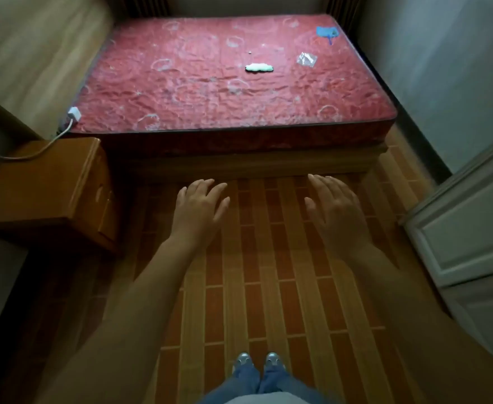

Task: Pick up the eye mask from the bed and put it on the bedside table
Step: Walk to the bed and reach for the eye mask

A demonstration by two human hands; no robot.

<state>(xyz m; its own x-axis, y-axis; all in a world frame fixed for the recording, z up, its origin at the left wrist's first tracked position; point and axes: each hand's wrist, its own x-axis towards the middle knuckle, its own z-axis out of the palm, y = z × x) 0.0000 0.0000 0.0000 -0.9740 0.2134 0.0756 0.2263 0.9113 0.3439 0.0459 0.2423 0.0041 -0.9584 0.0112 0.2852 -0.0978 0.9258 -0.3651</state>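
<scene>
Mask [259,67] lies on bed [181,106], well beyond right hand [334,208].

Glossy wooden bedside table [44,182], wrinkled red cloth bed [210,94] — matt, soft-looking eye mask [259,67]

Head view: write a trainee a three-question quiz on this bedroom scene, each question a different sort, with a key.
1. True or false: the eye mask lies on the bedside table.
2. Which is held out open over the floor? A) only the left hand B) only the right hand C) both hands
3. Fill in: a white cable runs from a charger at the corner of the red ____.

Key: 1 false, it lies on the mattress; 2 C; 3 mattress.
</scene>
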